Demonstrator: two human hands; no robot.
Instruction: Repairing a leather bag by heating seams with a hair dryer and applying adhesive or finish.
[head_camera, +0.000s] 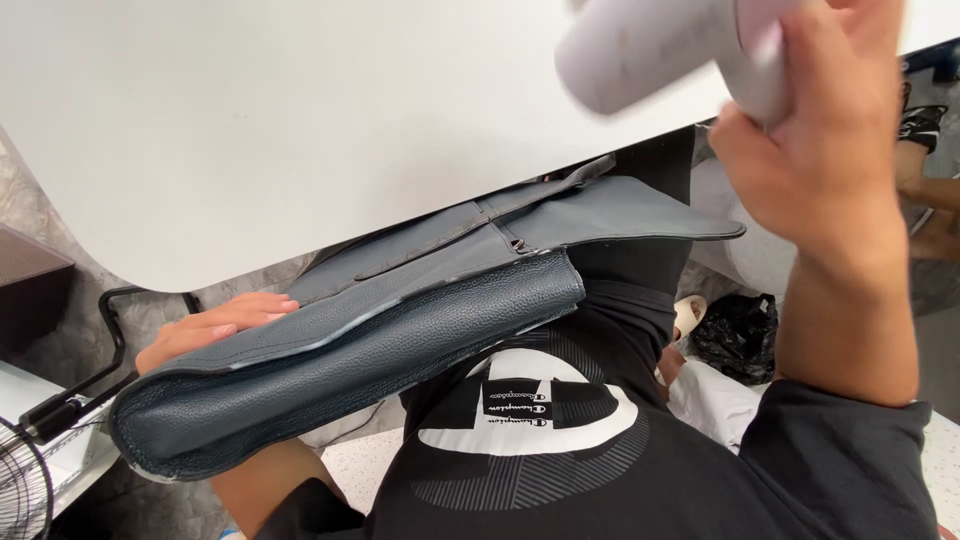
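While the left hand (215, 330) is lying flat with its fingers stretched out on top of one dark blue-grey bag (350, 360), the right hand (815, 150) is up high, wrapped tight around one pale lilac device (660, 45) with a fat round barrel, kind of like a hair dryer or a handheld steamer. I can't tell which, since it's blurred and cut off at the top edge.

So that's one bag, one device and two hands. The bag is sitting across the person's lap, partly tucked under the rounded edge of the white bench (300, 120). It's looking like pebbled leather, grainy all over, with a lighter worn line running along the seam. Its flap (620, 215) is smoother, sticking out flat to the right, and one narrow strap (500, 225) is crossing the top at a slant. The end nearest the left hand is rounded and puffy.

The bench top is plain, smooth and matte white with a curved corner. The person is wearing a black shirt (540, 440) with a big white round print, which fills the lower middle of the view. Off to the right one crumpled black plastic bag (735, 335) is lying on the floor, shiny and wrinkled. Far left, one black metal bracket (110, 330) and part of a wire fan grille (20, 490) are showing.
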